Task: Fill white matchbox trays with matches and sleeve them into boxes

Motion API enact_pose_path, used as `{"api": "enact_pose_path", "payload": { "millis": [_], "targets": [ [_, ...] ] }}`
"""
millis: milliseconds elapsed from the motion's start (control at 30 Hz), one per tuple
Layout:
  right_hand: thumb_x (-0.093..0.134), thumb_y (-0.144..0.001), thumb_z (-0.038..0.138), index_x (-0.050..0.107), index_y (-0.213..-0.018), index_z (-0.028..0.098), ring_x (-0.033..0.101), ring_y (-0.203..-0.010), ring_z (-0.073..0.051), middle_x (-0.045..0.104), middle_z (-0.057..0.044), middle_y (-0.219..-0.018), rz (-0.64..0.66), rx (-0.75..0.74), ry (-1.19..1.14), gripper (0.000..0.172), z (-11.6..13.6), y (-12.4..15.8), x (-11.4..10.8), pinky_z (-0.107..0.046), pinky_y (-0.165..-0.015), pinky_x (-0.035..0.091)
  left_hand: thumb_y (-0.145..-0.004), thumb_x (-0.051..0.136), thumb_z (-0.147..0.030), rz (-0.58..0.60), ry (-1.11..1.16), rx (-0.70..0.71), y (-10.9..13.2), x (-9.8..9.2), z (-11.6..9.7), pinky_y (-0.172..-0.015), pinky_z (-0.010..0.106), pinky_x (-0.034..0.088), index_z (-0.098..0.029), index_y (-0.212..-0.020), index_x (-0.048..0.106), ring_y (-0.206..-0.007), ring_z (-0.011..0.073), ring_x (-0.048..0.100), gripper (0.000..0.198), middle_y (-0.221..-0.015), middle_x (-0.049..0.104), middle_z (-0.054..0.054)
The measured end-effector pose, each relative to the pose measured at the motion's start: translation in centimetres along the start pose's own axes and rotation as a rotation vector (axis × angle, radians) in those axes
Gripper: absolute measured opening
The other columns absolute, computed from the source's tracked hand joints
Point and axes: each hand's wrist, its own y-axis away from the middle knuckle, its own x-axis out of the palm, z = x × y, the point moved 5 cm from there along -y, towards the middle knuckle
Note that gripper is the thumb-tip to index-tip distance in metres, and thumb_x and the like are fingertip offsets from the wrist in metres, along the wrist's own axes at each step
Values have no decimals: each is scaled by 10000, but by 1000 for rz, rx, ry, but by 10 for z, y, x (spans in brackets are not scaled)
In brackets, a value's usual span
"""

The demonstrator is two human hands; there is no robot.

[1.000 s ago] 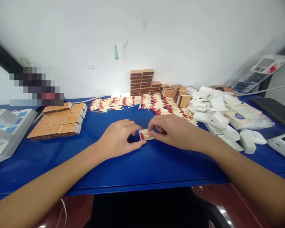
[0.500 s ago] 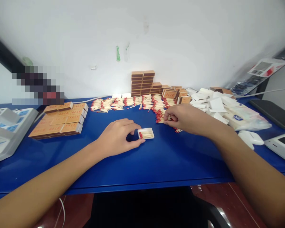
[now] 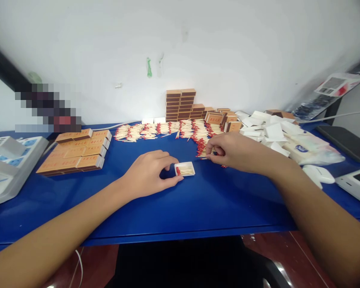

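A small white matchbox tray (image 3: 189, 165), partly filled with red-tipped matches (image 3: 184, 171), lies on the blue table. My left hand (image 3: 151, 172) grips its left end between thumb and fingers. My right hand (image 3: 228, 150) is at the near end of the loose match pile (image 3: 201, 144), thumb and index finger pinched together. From that pinch a single match (image 3: 201, 158) sticks out to the left, its red head outward. Part of the pile is hidden behind the right hand.
Closed matchboxes (image 3: 81, 150) lie stacked at left beside a power strip (image 3: 15, 160). More matchboxes (image 3: 180, 106) stand against the wall. White empty trays (image 3: 258, 120), a tissue pack (image 3: 309, 148), a white case (image 3: 319, 174) and a black phone (image 3: 345, 140) are at right.
My right fingers have shifted slightly down and left at the pile's near edge, where a match now shows at the fingertips. My left hand and the tray stay put.
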Motion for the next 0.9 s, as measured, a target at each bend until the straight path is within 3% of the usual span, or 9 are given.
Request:
{"api": "enact_pose_path", "payload": {
  "millis": [233, 467, 667, 900],
  "targets": [
    [616, -891, 256, 680, -795, 227, 561, -678, -188, 664, -25, -742, -16, -53, 5, 119, 2, 2, 0, -322, -628, 351, -968, 781, -413, 10, -1, -10, 1, 0, 1, -719, 306, 477, -204, -1157, 788, -808, 184, 655, 283, -845, 691, 8],
    [647, -905, 302, 747, -923, 246, 567, -658, -184, 683, -13, -764, 47, -99, -66, 117, 2, 3, 3, -318, -614, 352, -976, 764, -424, 3, -16, -4, 0, -1, 0, -715, 302, 481, -209, -1161, 782, -811, 188, 669, 284, -847, 700, 14],
    [633, -886, 245, 655, -808, 250, 521, -627, -171, 645, 10, -708, 103, -61, -73, 81, 2, 3, 10, -320, -598, 339, -972, 776, -408, 9, -11, -4, 0, 0, -1, -715, 304, 475, -204, -1165, 785, -811, 190, 665, 281, -844, 693, 11],
    [637, -901, 282, 623, -809, 254, 516, -628, -175, 628, 12, -700, 93, -36, -90, 98, 1, 3, 9, -322, -597, 352, -978, 769, -416, 9, -13, -6, 0, 0, 0, -723, 304, 479, -210, -1153, 784, -812, 189, 662, 271, -845, 691, 12]
  ]
}}
